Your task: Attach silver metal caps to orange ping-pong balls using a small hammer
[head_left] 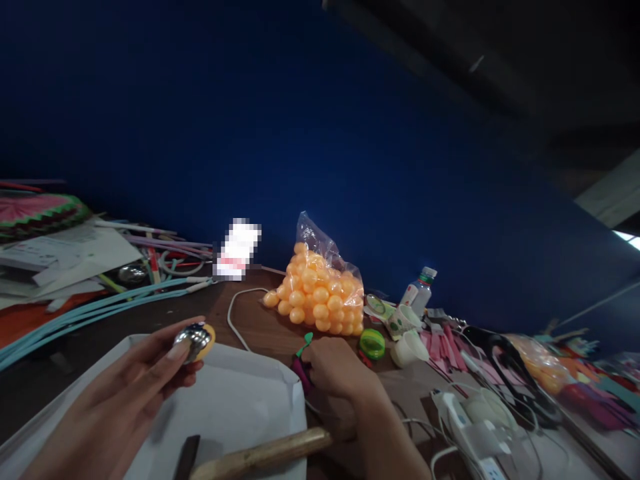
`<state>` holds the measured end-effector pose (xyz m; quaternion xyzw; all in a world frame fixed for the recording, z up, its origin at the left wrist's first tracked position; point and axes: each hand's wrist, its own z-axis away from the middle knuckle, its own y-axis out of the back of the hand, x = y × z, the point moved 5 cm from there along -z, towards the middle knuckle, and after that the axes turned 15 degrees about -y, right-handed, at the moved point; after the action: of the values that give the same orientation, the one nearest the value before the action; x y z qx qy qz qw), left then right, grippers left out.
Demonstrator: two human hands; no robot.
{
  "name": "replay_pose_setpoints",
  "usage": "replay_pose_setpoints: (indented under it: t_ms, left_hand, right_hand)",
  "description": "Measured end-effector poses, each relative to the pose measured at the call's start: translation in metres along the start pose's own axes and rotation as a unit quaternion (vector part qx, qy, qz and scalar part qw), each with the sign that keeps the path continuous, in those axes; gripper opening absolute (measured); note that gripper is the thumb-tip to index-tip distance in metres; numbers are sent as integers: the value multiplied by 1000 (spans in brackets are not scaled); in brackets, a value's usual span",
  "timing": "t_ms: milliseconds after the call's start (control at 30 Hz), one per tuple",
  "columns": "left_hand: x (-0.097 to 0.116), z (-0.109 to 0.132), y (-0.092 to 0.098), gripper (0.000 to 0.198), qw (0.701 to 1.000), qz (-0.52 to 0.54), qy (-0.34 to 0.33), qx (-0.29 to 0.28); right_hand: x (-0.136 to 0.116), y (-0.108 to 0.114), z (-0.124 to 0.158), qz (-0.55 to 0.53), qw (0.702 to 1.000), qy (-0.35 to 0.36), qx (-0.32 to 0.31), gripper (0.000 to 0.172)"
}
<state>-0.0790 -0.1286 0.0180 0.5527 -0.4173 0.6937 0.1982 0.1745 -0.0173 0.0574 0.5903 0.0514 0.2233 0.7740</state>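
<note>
My left hand (135, 380) pinches a shiny silver ball (194, 341) between thumb and fingers, over a white sheet or shallow tray (250, 387). A strip of orange shows at the ball's right side. My right hand (333, 367) is curled, knuckles up, against a small purple item (301, 373) with a green top (305, 343); its fingertips are partly hidden. A hammer (265, 457) with a wooden handle lies below, between my hands. Behind them stands a clear plastic bag of orange balls (320, 293).
A green round container (372, 344), a white cup (410, 349) and a bottle (419, 291) sit right of the bag. Farther right lie a power strip (467, 427) and cables. Light-blue tubes (100, 313) and papers crowd the left. A lit phone (237, 247) leans by the blue wall.
</note>
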Motion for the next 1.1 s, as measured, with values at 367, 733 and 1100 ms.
replay_pose_setpoints:
  t_ms: [367, 733, 1100]
  left_hand:
    - [4, 1, -5, 56, 1000, 19, -3, 1]
    - [1, 1, -4, 57, 1000, 12, 4, -3]
    - [4, 0, -7, 54, 1000, 16, 9, -10]
  right_hand:
    - [-1, 3, 1, -8, 1000, 13, 5, 22]
    - [0, 3, 2, -4, 1000, 15, -7, 22]
    - [0, 5, 4, 9, 1000, 9, -10, 21]
